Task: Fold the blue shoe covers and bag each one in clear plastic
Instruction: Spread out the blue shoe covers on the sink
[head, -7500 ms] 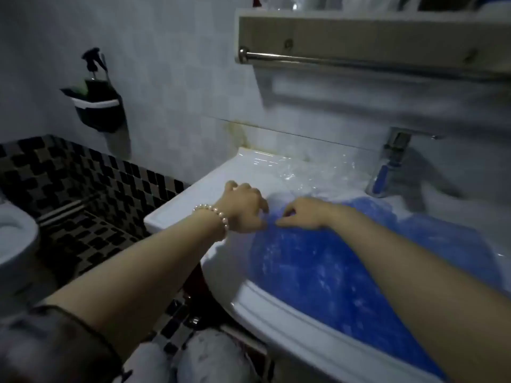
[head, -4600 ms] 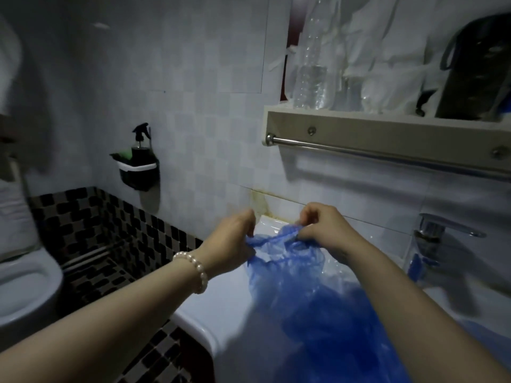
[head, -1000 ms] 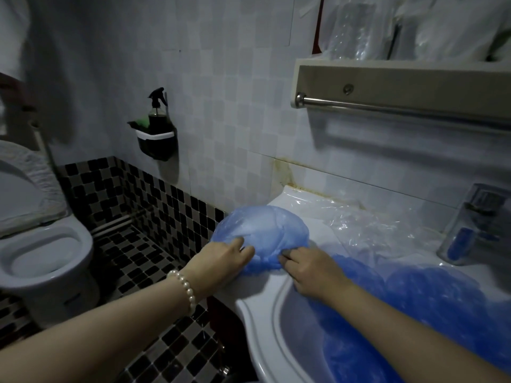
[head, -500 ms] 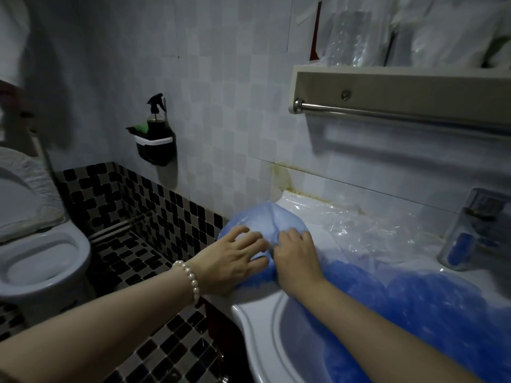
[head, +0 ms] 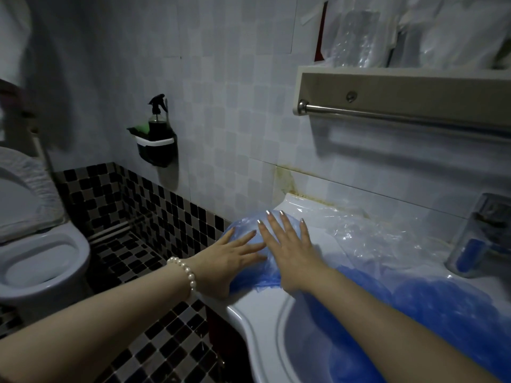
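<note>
Head view is showing both hands, left hand [head: 235,257] and right hand [head: 290,250], pressing spread fingers flat on a blue shoe cover [head: 249,233] lying on the sink rim [head: 265,308] at nine o'clock of the basin. Probably feather-light, limp and slippery; pinching its elastic edge should be working best.

hands 2 [head: 235,258] [head: 290,250] | spray bottle 1 [head: 157,121] | toilet 1 [head: 41,261] | faucet 1 [head: 475,236] | pearl bracelet 1 [head: 185,272]

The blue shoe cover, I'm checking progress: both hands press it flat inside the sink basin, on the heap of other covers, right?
Not quite. Both hands, left hand and right hand, do press the blue shoe cover flat, but on the sink's left ledge, not inside the basin. The head view shows the heap of other covers lying apart, in the basin to the right.
</note>
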Motion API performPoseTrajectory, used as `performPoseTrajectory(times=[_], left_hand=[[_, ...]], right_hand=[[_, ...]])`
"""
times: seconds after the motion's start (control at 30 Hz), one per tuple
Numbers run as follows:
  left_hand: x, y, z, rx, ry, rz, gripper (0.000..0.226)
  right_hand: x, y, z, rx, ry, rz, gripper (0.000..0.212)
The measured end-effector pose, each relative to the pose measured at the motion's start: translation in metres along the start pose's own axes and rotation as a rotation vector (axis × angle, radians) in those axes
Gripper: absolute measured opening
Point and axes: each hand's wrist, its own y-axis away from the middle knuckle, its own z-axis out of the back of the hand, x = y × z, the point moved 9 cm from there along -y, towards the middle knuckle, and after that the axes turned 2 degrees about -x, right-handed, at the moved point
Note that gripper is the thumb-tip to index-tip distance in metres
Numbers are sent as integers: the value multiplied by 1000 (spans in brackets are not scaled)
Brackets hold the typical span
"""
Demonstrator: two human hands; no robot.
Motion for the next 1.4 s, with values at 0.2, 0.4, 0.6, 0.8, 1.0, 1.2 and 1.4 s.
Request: performPoseTrajectory(times=[0.2, 0.4, 0.6, 0.8, 1.0, 1.2, 1.4], left_hand=[[2, 0, -10, 241, 50, 46, 83], [5, -2, -24, 430, 162, 62, 97], [7, 0, -27, 482, 291, 41, 106], [-2, -1, -21, 518, 108, 82, 101], [-17, -7, 20, 193, 82, 114, 73], [12, 21, 72, -336, 434, 315, 38], [46, 56, 56, -371, 645, 654, 8]], right_hand=[[-12, -6, -31, 317, -166, -51, 105], [-10, -9, -52, 478, -230, -3, 86], [-10, -10, -54, 480, -280, 23, 79], [-9, -7, -47, 446, -282, 2, 77], [-20, 1, 2, 85, -285, 38, 73], [-62, 11, 60, -235, -662, -192, 51], [-38, 6, 51, -229, -790, -288, 32]])
